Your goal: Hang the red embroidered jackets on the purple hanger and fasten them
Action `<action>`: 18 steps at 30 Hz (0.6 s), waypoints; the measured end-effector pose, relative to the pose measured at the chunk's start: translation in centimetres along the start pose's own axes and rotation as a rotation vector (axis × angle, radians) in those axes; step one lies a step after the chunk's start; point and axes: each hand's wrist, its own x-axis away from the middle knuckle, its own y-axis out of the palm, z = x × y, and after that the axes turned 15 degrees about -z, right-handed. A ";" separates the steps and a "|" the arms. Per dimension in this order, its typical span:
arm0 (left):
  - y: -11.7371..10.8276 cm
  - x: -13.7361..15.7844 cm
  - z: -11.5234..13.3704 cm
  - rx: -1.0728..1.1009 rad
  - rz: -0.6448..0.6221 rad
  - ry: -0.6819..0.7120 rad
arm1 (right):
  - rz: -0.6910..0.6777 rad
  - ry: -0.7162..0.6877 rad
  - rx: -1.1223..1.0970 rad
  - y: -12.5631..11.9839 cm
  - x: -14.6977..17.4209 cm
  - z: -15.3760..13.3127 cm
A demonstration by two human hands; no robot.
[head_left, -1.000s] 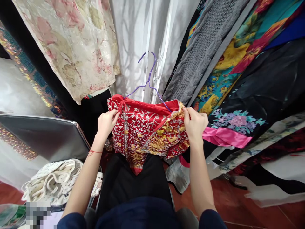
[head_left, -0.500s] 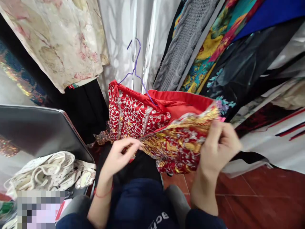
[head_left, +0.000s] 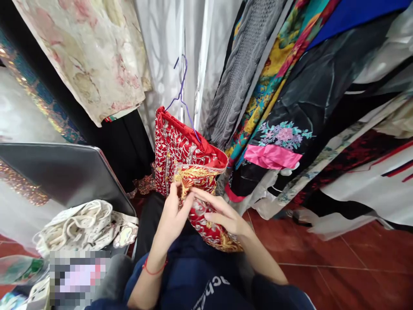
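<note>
A red garment (head_left: 166,142) with silver and gold embroidery hangs from a purple wire hanger (head_left: 181,92) in front of me. Its gold-trimmed side is folded across the front, towards the left. My left hand (head_left: 173,215) pinches the gold edge of this fold between thumb and fingers. Beside it, my right hand (head_left: 226,215) lies against the embroidered cloth with fingers stretched out and thumb apart, fingertips close to the left thumb. The lower part of the garment drapes below the right hand, over my lap.
A floral cream garment (head_left: 87,56) hangs at left. Grey knitwear (head_left: 238,64), patterned cloth (head_left: 271,77) and a black garment with a pink band (head_left: 272,156) hang at right. A dark chair back (head_left: 61,172), bundled white cloth (head_left: 80,226) and plastic bottle (head_left: 19,269) are left.
My right hand has brought the garment's gold-trimmed side from the right across to the left, and its fingers have opened out. The left hand now pinches the gold edge.
</note>
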 end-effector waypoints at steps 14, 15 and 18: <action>-0.2 0.0 0.3 -0.035 -0.235 0.207 | 0.503 0.411 0.791 -6.3 2.8 5.8; -0.2 0.1 0.4 -0.043 -0.311 0.236 | 0.467 0.379 0.777 -6.4 2.8 6.1; -0.4 0.3 0.7 -0.078 -0.553 0.319 | 0.380 0.342 0.801 -6.3 2.5 7.0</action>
